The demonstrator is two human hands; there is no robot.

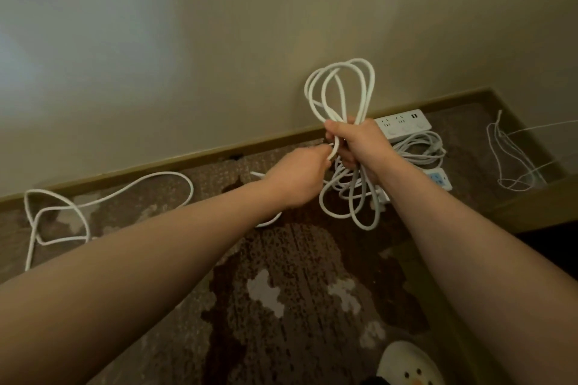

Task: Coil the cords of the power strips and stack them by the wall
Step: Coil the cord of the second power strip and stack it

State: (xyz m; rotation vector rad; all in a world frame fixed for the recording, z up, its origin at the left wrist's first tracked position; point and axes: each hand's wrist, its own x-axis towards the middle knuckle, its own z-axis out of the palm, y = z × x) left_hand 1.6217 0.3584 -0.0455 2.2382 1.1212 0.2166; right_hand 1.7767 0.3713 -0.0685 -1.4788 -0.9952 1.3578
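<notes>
At the near right edge a white slipper (409,364) lies on the patterned carpet (297,306). Farther out, both bare arms reach forward. The left hand (298,176) pinches one strand of white cord (339,94) between its fingertips. The right hand (359,142) is clenched around the gathered loops, which stand above it and hang below. Loose cord (93,203) trails over the carpet at the left. Beyond the hands, a power strip (403,123) rests on coiled cord by the wall (219,40).
</notes>
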